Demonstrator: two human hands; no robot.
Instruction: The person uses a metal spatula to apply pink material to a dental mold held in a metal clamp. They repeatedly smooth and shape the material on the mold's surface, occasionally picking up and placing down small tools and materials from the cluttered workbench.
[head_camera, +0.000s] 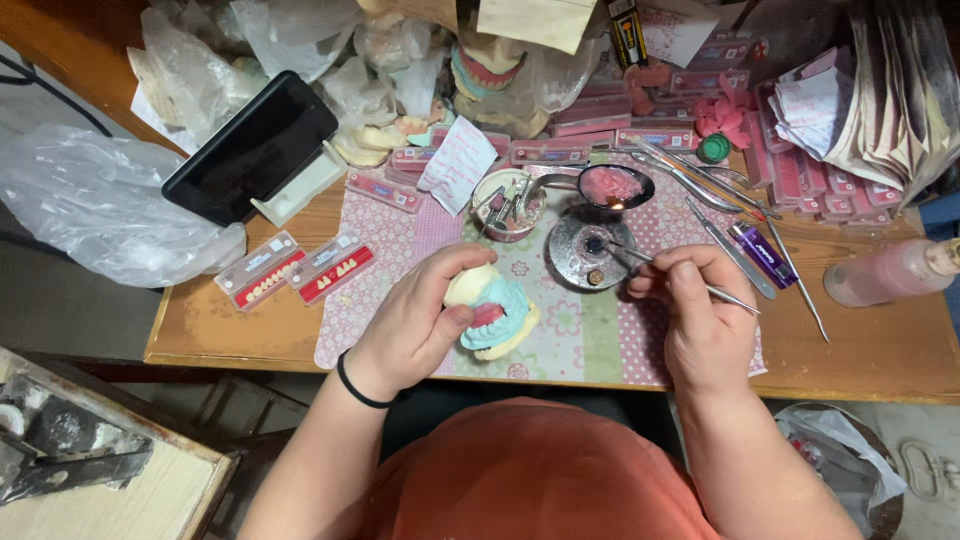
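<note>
My left hand (418, 318) grips a dental plaster model (497, 310) of cream stone with a pale blue base and pink wax, held just above the patterned mat (585, 335). My right hand (697, 312) holds a thin metal instrument (640, 258) like a pen. Its tip reaches into a small round metal burner dish (588, 247) just left of the hand.
A ladle of pink wax (612, 186) and a cup of tools (506, 203) sit behind the dish. Tooth cards (300, 268) lie at the left, a dark phone (252, 145) leans on a stand, metal tools (735, 250) and a pink bottle (890, 272) lie at the right.
</note>
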